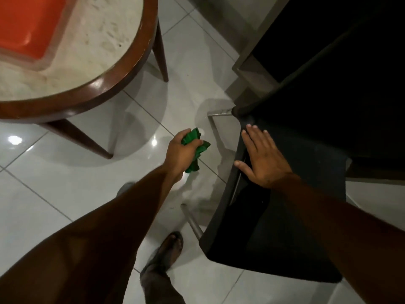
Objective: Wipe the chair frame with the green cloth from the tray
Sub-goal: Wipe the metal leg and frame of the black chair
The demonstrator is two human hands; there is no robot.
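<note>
A black chair (285,205) stands at the right, its metal frame showing as a rear leg (213,126) and a front leg (192,222) on its left side. My right hand (262,156) lies flat and open on the left edge of the seat. My left hand (180,153) is closed around a bunched green cloth (194,148), held over the floor just left of the chair, apart from the frame. An orange tray (28,29) sits on the round table at the top left.
A round table (105,88) with a brown wooden rim and slanted legs fills the upper left. Glossy white floor tiles (65,183) lie between table and chair. My sandalled foot (168,249) is near the front chair leg. A dark cabinet (328,40) stands behind the chair.
</note>
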